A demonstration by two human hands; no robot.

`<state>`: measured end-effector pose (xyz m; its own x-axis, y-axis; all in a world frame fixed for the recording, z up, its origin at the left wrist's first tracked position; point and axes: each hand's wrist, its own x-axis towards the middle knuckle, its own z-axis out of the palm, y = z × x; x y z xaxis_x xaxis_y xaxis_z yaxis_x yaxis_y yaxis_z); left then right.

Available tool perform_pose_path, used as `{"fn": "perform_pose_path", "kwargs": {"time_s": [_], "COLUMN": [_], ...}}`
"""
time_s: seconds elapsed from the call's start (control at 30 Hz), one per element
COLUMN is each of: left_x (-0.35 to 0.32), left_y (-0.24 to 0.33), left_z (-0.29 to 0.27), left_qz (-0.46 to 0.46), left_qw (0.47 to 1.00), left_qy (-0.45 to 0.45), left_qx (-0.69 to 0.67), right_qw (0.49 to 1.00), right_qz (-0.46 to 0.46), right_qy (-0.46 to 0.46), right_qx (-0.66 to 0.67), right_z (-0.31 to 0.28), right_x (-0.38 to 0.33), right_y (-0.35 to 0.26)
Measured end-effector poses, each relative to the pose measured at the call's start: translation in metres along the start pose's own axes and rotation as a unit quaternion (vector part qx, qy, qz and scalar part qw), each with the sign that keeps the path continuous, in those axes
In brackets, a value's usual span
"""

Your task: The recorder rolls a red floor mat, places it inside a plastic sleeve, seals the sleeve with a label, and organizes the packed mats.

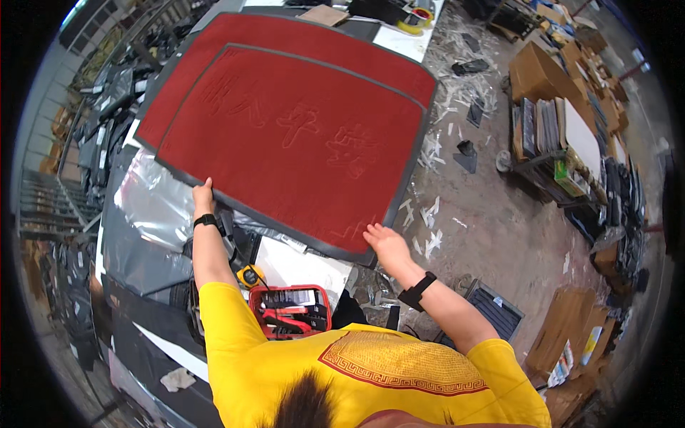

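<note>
A large red floor mat with a dark grey border and raised characters spreads out in front of me, on top of a second red mat that shows along its far and left sides. My left hand is closed on the near edge toward the left, thumb on top and the other fingers hidden beneath. At the near right corner, my right hand grips the border, its fingertips on the red surface; what lies under the edge there is hidden. The mat's right side reaches out past the table.
Below the mat stands a red basket of tools beside a yellow tape measure. Clear plastic bags lie to the left. Scraps litter the floor at right, near a loaded rack and cardboard. Tape rolls sit far off.
</note>
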<state>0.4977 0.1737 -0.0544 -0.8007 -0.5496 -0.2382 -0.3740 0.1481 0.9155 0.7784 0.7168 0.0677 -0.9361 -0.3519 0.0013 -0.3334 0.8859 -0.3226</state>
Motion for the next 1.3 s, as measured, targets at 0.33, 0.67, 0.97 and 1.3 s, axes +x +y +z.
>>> {"fn": "perform_pose_path", "kwargs": {"time_s": [0.33,0.67,0.97,1.3], "left_x": [-0.07,-0.541,-1.007,-1.218], "left_y": [0.036,0.008,-0.188,-0.398], "left_z": [0.111,0.272,0.209,0.146], "left_qz": [0.303,0.369,0.462,0.348], "left_qw": [0.862,0.61,-0.002,0.167], "left_qy": [0.16,-0.664,-0.83,-0.81], "left_qx": [0.374,0.226,0.312,0.443], "right_qw": [0.895,0.58,0.216,0.127], "right_qz": [0.33,0.661,0.711,0.841], "right_qy": [-0.016,0.232,0.501,0.413], "right_qx": [0.3,0.417,0.444,0.327], "right_z": [0.026,0.123,0.204,0.22], "right_x": [-0.191,-0.514,-0.742,-0.925], "right_y": [0.038,-0.031,-0.192,-0.156]}}
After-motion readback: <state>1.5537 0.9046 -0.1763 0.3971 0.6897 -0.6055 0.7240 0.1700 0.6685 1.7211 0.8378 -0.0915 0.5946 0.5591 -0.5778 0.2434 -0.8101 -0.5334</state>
